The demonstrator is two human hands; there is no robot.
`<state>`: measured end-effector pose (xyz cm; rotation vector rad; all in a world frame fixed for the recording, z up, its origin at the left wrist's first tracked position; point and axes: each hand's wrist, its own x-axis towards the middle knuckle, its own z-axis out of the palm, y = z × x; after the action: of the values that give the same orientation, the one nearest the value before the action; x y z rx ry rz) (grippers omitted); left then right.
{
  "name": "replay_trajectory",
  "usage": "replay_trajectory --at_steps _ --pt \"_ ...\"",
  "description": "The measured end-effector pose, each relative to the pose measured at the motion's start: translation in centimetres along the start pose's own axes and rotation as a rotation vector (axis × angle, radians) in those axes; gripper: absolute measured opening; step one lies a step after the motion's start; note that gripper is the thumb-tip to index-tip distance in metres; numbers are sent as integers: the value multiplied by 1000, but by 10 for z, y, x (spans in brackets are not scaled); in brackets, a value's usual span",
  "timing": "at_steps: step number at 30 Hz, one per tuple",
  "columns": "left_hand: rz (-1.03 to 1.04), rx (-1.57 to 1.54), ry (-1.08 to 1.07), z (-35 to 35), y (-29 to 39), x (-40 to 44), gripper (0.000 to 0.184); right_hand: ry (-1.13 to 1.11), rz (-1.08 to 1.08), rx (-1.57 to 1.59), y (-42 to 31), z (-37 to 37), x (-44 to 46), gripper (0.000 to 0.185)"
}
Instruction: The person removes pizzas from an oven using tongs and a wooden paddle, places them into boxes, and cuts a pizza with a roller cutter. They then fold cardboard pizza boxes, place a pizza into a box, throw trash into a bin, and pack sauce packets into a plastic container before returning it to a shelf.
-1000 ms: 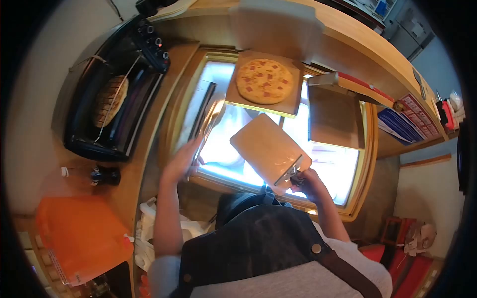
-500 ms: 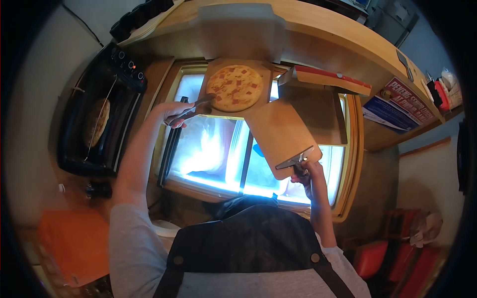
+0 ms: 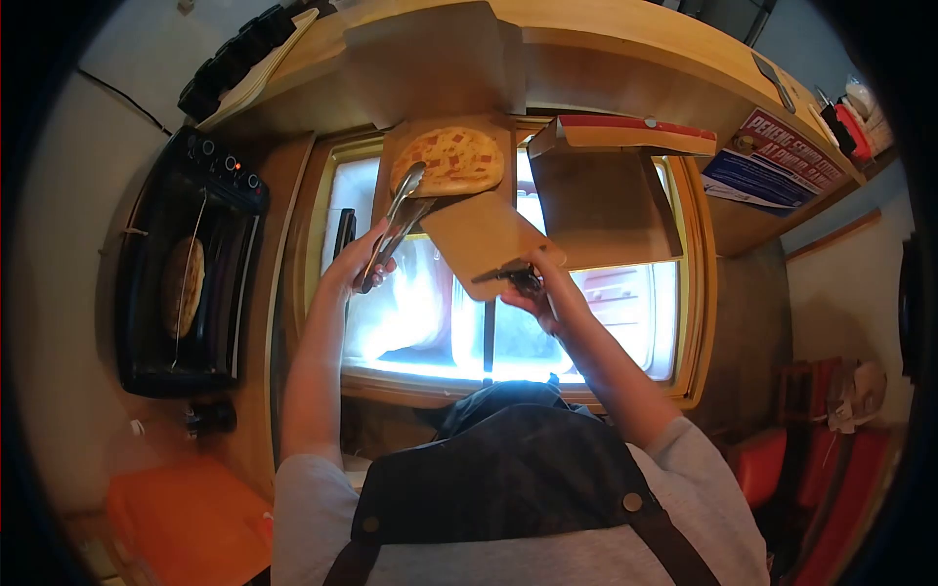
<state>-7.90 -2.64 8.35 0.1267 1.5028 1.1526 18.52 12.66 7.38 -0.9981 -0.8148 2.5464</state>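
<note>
- the pizza [image 3: 447,161] is in the open box [image 3: 391,146], beyond both hands and a little nearer the left one; the fingers of neither hand touch it.
- the fingers of the left hand [image 3: 363,266] are closed around the handle end of the metal tongs [image 3: 396,213], below and to the left of the pizza.
- the tongs point away from the person; one arm reaches over the pizza's near left edge, the other runs lower, toward the gap between pizza and board. whether the lower tip touches the pizza is hard to tell.
- the fingers of the right hand [image 3: 547,293] grasp the brown board [image 3: 479,239] at its dark metal clip [image 3: 508,277], below and to the right of the pizza.
- the board is held flat side up, its far edge just beside the near edge of the pizza; whether they touch cannot be told.
- the open box sits over the far part of the lit case [image 3: 415,308], its lid [image 3: 430,59] raised behind the pizza.
- a second open box [image 3: 606,205] is to the right of the board, with a red edge on its raised lid.
- at the far left is a black oven [image 3: 147,332] with another pizza [image 3: 183,288] inside it.
- an orange bag [image 3: 186,518] lies nearer the person, below the oven.
</note>
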Motion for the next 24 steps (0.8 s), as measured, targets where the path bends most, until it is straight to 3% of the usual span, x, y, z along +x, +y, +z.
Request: replay_trajectory --at_steps 6,9,15,19,20,23,24 --pt "23 -47 -47 -6 10 -3 46 -13 -54 -37 -3 28 28 42" --pt "14 3 -35 -6 10 -3 48 52 -63 90 20 38 80 40" --pt "-2 118 -77 -14 9 -10 50 78 -25 211 40 53 156 21" --pt "-1 338 87 -32 14 -10 49 20 -56 181 40 53 187 19" --pt "98 459 74 -25 23 -20 54 11 -75 180 42 53 193 19" --pt "307 779 463 13 30 -27 56 48 -174 142 50 68 189 19" --pt "368 1045 567 11 28 -16 54 41 -193 142 52 72 187 19"
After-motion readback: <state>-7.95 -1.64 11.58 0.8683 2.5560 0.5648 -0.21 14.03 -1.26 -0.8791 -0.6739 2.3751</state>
